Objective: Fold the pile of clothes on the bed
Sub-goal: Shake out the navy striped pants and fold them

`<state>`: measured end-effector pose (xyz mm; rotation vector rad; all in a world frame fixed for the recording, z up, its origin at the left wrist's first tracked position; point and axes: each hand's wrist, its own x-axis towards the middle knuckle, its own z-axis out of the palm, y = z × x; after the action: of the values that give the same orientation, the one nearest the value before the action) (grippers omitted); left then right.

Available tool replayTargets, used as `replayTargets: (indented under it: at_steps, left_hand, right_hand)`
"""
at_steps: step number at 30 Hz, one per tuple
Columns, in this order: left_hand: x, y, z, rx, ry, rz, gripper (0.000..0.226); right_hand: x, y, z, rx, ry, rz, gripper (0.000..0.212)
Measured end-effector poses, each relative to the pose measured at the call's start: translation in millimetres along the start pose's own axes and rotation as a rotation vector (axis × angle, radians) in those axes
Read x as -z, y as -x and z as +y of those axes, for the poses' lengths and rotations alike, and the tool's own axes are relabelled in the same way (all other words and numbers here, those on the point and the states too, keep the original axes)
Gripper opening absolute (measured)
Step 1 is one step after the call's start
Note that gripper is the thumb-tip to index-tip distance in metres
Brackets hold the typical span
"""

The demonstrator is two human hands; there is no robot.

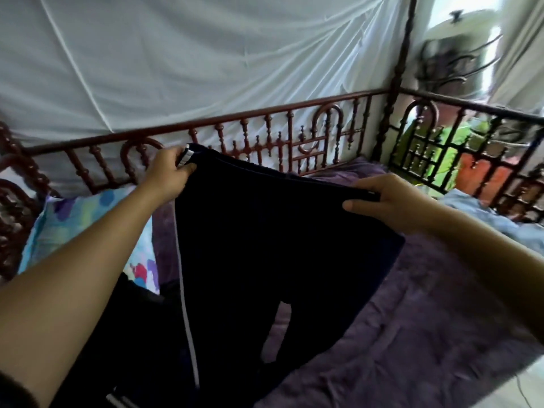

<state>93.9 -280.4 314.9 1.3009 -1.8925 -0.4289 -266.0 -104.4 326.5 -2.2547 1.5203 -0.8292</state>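
Navy trousers are hanging stretched out above the bed.
I am watching the left hand pinching one waistband corner and the right hand gripping the other, legs dangling below.

Legible text, labels, brands, numbers, signs: none. The dark trousers bear only a plain white side stripe, with no lettering or logo that can be read. The patterned pillow to the left of the trousers carries coloured shapes only.
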Motion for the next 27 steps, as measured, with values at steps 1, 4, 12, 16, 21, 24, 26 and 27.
replayTargets:
  at_steps: [1, 4, 12, 16, 21, 24, 26, 27]
  left_hand:
    - [-14.5, -6.9, 8.2, -0.013, -0.007, -0.032, 0.018]
    - [-69.2, -22.8, 40.3, -0.048, -0.013, -0.136, 0.015]
    - [-266.7, -49.8, 140.3, -0.132, 0.04, -0.396, 0.027]
    - [-383.3, -65.1, 180.5, -0.171, 0.025, -0.444, 0.021]
    - [-547.6, -87.1, 223.1, -0.132, -0.02, -0.517, 0.005]
    - [-648.5, -91.5, 245.4, -0.078, -0.05, -0.573, 0.016]
    - [-706.1, -93.3, 263.0, -0.052, -0.061, -0.603, 0.016]
    - [-732.3, -94.4, 271.8, -0.035, -0.056, -0.615, 0.013]
  right_hand:
    - [7.5, 11.6, 5.9, -0.03, 0.033, 0.024, 0.012]
    - [25.3, 48.5, 44.7, -0.162, 0.103, 0.062, 0.018]
    - [66.1, 149.4, 201.1, -0.567, 0.161, 0.111, 0.018]
    - [80.2, 191.9, 304.2, -0.695, 0.115, 0.167, 0.014]
    - [89.9, 231.7, 467.0, -0.823, 0.146, 0.177, 0.027]
    - [92.4, 254.7, 559.1, -0.96, 0.187, 0.131, 0.026]
    - [98.8, 267.3, 611.0, -1.035, 0.212, 0.121, 0.021]
    - [102.7, 273.1, 633.8, -1.068, 0.227, 0.13, 0.021]
